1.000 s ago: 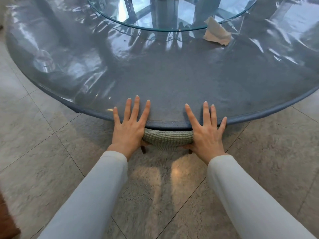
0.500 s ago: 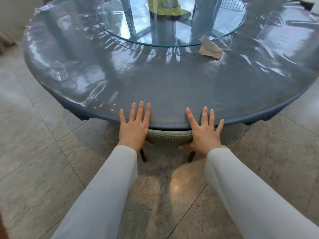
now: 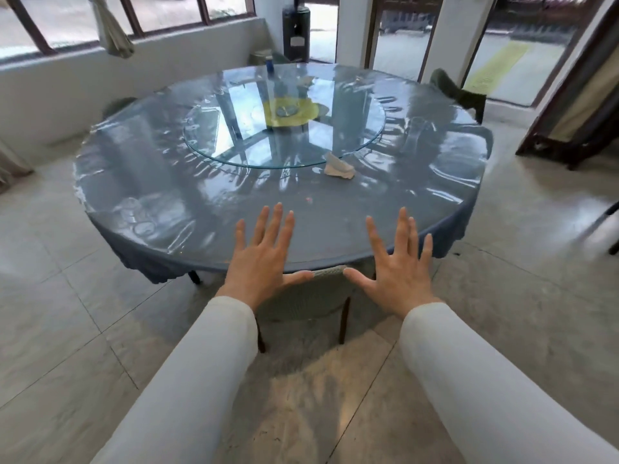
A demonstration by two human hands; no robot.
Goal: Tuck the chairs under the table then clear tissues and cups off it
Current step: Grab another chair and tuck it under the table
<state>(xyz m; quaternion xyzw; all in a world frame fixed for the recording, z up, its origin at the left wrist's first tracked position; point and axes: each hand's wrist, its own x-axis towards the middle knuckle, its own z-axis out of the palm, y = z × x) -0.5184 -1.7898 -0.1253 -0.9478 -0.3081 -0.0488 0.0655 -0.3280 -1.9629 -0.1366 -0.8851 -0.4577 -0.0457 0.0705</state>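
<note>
The fingers (image 3: 278, 226) of both hands are straight and spread wide apart, holding nothing. The left hand (image 3: 259, 262) and right hand (image 3: 398, 266) hover palm-down over the near edge of the table (image 3: 217, 195). Just under the two thumbs, which point at each other, sits the top rail of a chair (image 3: 301, 303), its seat already under the table; whether the thumbs touch the rail I cannot tell. Well beyond the right fingertips, a crumpled tissue (image 3: 338, 167) lies just beside the rim of the glass turntable (image 3: 234, 135). Farther out past the right fingers stands a clear cup (image 3: 415, 135). Something else clear, perhaps more cups, sits out to the side of the left little finger, too faint to be sure. A second chair (image 3: 459, 92) stands far beyond the right fingertips and seems not pushed in.

By my judgement this chair is done and the others come next. Such a chair looks stiff in the frame and light enough to slide, and the top rail is the place to push. The tissue is soft and nearly weightless, so a loose pinch on its raised fold would do. The cup looks thin, smooth and easy to tip on the glossy table, so the fingers should wrap its middle gently
</note>
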